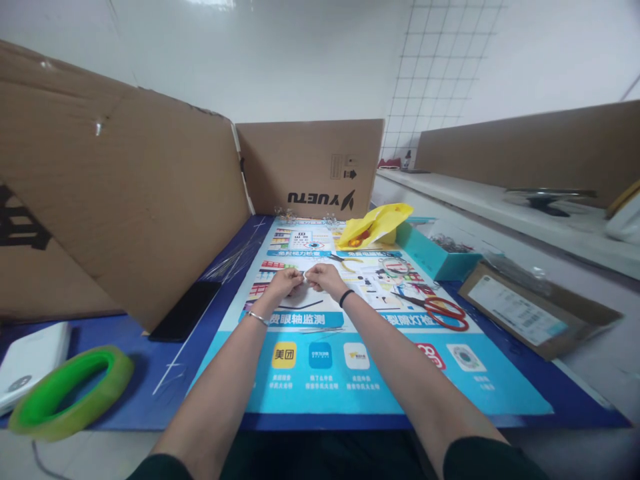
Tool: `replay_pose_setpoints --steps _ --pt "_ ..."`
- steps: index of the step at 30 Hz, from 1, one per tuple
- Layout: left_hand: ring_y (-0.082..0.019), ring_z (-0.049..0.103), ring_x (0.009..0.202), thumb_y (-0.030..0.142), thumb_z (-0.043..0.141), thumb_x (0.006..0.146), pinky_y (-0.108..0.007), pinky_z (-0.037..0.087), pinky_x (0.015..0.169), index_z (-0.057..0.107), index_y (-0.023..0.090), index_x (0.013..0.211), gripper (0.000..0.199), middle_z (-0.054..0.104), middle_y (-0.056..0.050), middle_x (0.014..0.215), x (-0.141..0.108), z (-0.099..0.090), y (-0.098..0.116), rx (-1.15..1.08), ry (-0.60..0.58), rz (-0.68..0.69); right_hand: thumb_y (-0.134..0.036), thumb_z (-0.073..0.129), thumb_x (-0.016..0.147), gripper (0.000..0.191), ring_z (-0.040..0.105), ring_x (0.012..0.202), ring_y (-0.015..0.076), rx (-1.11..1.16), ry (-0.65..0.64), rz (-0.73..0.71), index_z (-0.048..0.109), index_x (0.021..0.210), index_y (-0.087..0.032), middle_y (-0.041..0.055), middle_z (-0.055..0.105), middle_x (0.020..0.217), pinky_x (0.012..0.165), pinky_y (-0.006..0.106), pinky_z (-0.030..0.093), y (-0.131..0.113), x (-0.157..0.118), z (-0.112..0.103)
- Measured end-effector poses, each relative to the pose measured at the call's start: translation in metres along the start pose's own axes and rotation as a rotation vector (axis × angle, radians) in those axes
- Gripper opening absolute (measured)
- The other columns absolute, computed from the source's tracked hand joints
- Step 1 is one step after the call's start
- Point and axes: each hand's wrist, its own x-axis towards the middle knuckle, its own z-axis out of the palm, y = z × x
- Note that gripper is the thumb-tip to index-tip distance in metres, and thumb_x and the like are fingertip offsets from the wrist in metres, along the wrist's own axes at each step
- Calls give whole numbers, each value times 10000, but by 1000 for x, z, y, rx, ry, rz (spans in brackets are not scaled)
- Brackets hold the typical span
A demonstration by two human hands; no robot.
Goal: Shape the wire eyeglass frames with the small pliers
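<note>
My left hand (285,283) and my right hand (326,279) meet over the middle of the printed poster sheet (230,360), fingertips pinched close together. Something tiny and whitish shows between them, too small to name. Just beyond the hands lie pliers (351,267) with yellow handles. Several thin wire pieces (323,331) rest on the sheet nearer to me. Scissors (447,313) with red handles lie to the right of my right hand, their blades pointing left. A coil of thin wire (395,267) sits behind the scissors.
A yellow bag (380,223) and a teal box (435,257) of metal pieces stand at the back right, a brown carton (520,310) nearer. On the left are a black flat slab (186,312), a green tape roll (117,373) and a white device (37,360). Cardboard panels (310,167) wall the back and left.
</note>
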Motion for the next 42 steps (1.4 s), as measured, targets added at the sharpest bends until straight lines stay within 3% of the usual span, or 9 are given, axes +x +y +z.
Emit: replay_pose_setpoints --steps 4,8,15,21,28,31,36,42 --pt "-80 440 463 287 604 637 -192 335 463 574 158 651 132 506 59 505 4 -3 -5 97 11 94 -264 586 724 102 487 443 67 -107 -30 -77 617 719 -167 -37 585 520 450 175 383 3 0 -5" --pt "-90 452 497 269 634 607 -203 340 500 619 152 589 119 535 52 506 5 -5 -10 223 -23 153 -189 607 659 35 534 595 98 -253 -27 -172 640 667 -178 -26 621 605 569 197 383 9 2 -7" --pt "-138 550 611 244 641 607 -232 402 605 670 166 617 84 650 21 612 6 -5 -14 377 -74 210 -195 575 676 88 536 661 123 -411 -35 -255 659 701 -191 -17 635 654 612 214 349 10 -1 -8" --pt "-155 579 695 208 616 633 -246 420 687 680 184 650 70 669 11 685 7 -3 -19 444 -57 240 -198 564 692 98 547 662 128 -419 -16 -257 661 706 -193 -9 644 666 616 216 358 15 -2 -4" --pt "-147 553 641 223 603 681 -241 413 617 646 174 620 89 610 21 591 3 2 -18 472 30 208 -231 562 705 90 568 667 123 -315 75 -251 648 690 -205 -22 649 668 624 212 396 23 0 2" --pt "-151 570 688 224 581 749 -261 445 649 644 150 701 108 624 4 662 4 5 -17 456 70 181 -253 535 723 122 583 647 120 -250 124 -222 648 741 -207 -27 647 653 610 209 421 26 2 7" --pt "-193 583 934 308 524 863 -394 501 785 536 143 1119 305 573 -82 1108 7 14 -18 431 96 142 -264 477 756 198 608 650 125 -185 206 -166 652 826 -200 -11 671 709 620 224 458 24 3 16" --pt "-192 582 937 309 518 867 -394 501 787 531 150 1129 307 568 -83 1120 8 22 -16 443 163 146 -241 460 786 207 617 753 135 -221 274 -135 654 852 -213 0 686 790 688 235 456 17 -2 21"
